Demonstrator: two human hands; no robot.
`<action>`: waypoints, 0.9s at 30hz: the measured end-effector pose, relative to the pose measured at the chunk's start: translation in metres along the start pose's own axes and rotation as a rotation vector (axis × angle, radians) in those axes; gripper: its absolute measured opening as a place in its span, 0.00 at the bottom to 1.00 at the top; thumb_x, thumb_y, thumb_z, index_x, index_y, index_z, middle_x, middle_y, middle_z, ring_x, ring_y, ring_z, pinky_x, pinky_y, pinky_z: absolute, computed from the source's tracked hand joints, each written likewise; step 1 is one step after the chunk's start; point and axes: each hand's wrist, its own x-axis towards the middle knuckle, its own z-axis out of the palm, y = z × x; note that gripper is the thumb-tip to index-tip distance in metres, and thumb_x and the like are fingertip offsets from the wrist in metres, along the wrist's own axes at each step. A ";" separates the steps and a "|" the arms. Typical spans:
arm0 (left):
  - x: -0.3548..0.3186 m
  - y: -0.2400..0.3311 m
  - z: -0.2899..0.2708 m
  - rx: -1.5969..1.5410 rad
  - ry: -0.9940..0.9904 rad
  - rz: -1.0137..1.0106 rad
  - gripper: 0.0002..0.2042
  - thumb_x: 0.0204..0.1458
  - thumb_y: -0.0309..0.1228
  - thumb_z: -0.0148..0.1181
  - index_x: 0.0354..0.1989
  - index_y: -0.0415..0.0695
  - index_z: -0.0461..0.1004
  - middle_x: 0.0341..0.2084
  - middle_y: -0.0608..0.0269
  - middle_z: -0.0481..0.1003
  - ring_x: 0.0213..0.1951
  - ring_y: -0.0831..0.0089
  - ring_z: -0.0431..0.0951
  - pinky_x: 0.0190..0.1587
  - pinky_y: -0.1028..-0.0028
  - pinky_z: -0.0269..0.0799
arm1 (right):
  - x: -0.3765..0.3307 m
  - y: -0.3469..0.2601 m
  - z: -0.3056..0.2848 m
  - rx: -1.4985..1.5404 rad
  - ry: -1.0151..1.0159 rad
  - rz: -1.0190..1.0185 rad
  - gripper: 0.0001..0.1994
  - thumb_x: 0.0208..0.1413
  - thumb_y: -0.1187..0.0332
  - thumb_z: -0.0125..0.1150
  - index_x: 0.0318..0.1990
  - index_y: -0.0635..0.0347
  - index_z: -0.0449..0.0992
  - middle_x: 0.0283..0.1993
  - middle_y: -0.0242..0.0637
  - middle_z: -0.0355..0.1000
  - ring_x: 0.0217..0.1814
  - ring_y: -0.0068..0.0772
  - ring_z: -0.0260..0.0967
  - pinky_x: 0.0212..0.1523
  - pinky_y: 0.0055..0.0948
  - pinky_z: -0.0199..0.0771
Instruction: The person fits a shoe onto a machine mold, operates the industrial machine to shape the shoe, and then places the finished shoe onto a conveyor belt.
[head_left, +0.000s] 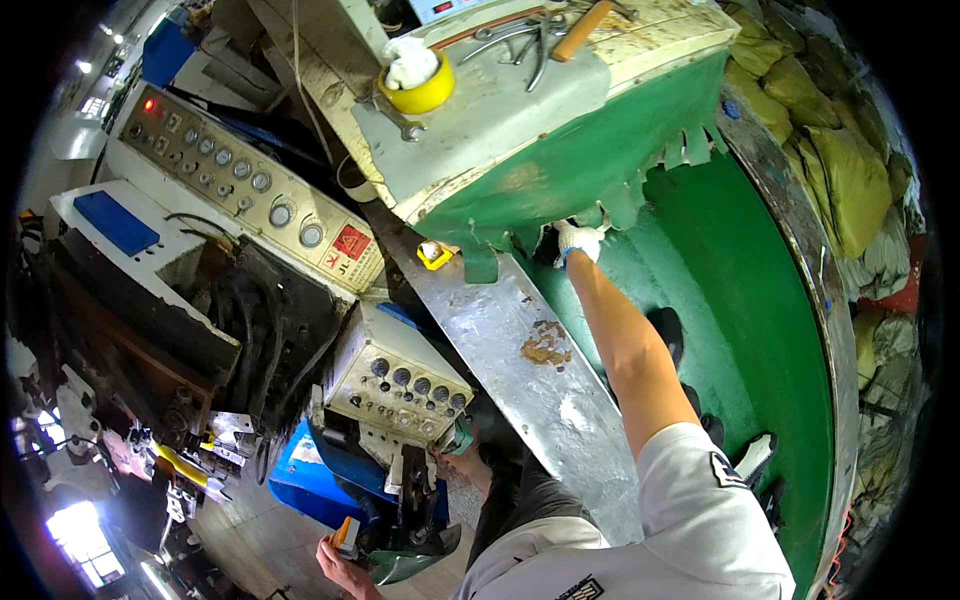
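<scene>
My right hand (581, 241), in a white glove with a blue cuff, reaches down beside the hanging edge of a green curtain (560, 180). A dark object (547, 246) lies at its fingers; the hand's grip is partly hidden and small. Low on the left, my bare left hand (345, 572) has its fingers bent round the edge of a small orange-and-white object (346, 535). Right beside that is a black machine part with a green rim (415, 565). On the green belt (740, 280) lie several dark shoes, among them a black-and-white one (756, 455).
A metal ledge (540, 350) runs along the belt. On the bench above are a yellow tape roll (418, 88), wrenches (535, 50) and an orange-handled hammer (583, 30). Control panels (240, 180) and a knobbed box (400, 385) stand left; yellowish sacks (850, 180) pile up right.
</scene>
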 end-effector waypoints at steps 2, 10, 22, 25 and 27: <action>-0.002 0.012 0.008 0.080 0.063 0.044 0.19 0.69 0.40 0.45 0.42 0.35 0.77 0.35 0.56 0.75 0.42 0.65 0.77 0.49 0.68 0.71 | 0.000 -0.002 0.008 0.047 0.084 0.030 0.56 0.37 0.45 0.79 0.65 0.76 0.54 0.61 0.63 0.70 0.60 0.55 0.74 0.62 0.41 0.74; -0.003 0.035 0.010 0.144 0.058 0.046 0.17 0.70 0.35 0.44 0.40 0.33 0.75 0.38 0.53 0.73 0.40 0.62 0.76 0.47 0.68 0.72 | 0.003 0.059 -0.040 0.740 -0.611 -0.243 0.24 0.53 0.68 0.72 0.57 0.61 0.74 0.55 0.43 0.76 0.47 0.43 0.79 0.42 0.46 0.84; 0.023 0.069 -0.019 0.253 0.088 0.502 0.09 0.63 0.28 0.57 0.44 0.34 0.79 0.43 0.52 0.78 0.48 0.61 0.78 0.49 0.68 0.74 | -0.341 0.222 -0.150 1.122 -1.745 0.715 0.33 0.61 0.53 0.63 0.68 0.63 0.64 0.59 0.54 0.73 0.59 0.46 0.74 0.63 0.54 0.73; 0.043 0.126 -0.026 -0.631 -0.492 -0.187 0.15 0.64 0.29 0.58 0.56 0.36 0.75 0.50 0.56 0.77 0.50 0.70 0.78 0.50 0.71 0.75 | -0.388 0.217 -0.120 0.572 -1.733 0.120 0.26 0.65 0.59 0.58 0.66 0.62 0.66 0.58 0.51 0.73 0.57 0.43 0.74 0.61 0.46 0.75; 0.062 0.132 -0.019 -0.915 -0.677 -0.259 0.19 0.64 0.31 0.60 0.62 0.36 0.72 0.51 0.59 0.77 0.47 0.74 0.78 0.49 0.74 0.75 | -0.420 0.212 -0.099 0.234 -1.652 -0.279 0.22 0.67 0.63 0.55 0.65 0.62 0.67 0.57 0.49 0.73 0.56 0.41 0.75 0.60 0.42 0.76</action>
